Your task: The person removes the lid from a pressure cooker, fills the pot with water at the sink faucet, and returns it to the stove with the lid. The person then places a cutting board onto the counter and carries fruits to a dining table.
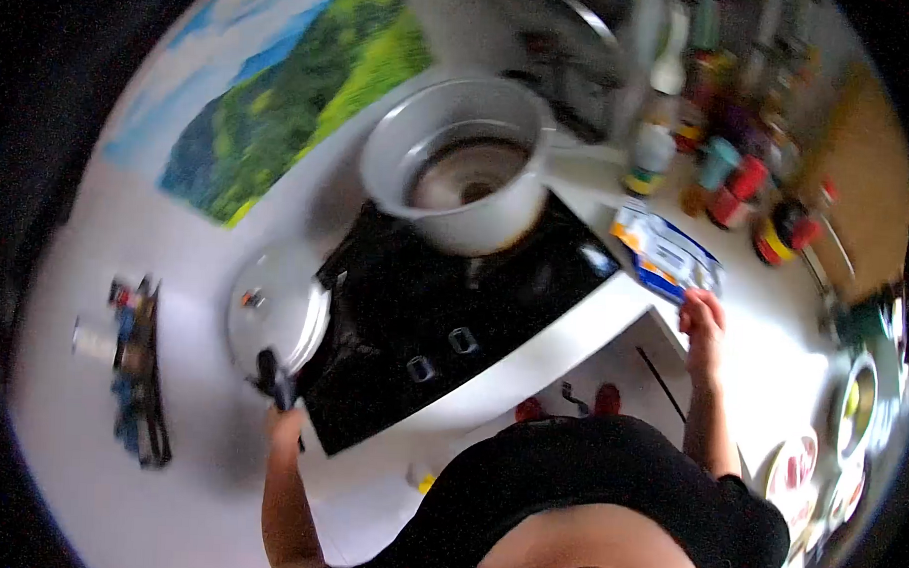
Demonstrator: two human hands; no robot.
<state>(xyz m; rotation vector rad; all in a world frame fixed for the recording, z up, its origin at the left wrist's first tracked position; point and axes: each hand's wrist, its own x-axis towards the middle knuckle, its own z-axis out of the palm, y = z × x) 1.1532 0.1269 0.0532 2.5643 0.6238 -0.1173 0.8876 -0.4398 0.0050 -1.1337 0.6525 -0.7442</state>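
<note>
My right hand (703, 318) is closed at the near end of a blue, white and orange packet (668, 253), its fingers pinching the corner. My left hand (285, 421) is wrapped round a black handle (274, 378); blur hides what the handle belongs to. Just beyond that hand is a round, shiny lid (273, 313) with a small knob, beside the black cooktop (403, 332). A deep, pale grey pot (388, 172) stands on the back of the cooktop, with brown marks on its inside.
Bottles and jars (743, 194) crowd the back right, including a red-capped bottle (782, 235). Plates of food (793, 471) and a bowl (856, 403) stand at the right. A rack of small items (141, 373) is at far left. A landscape picture (290, 108) covers the wall behind.
</note>
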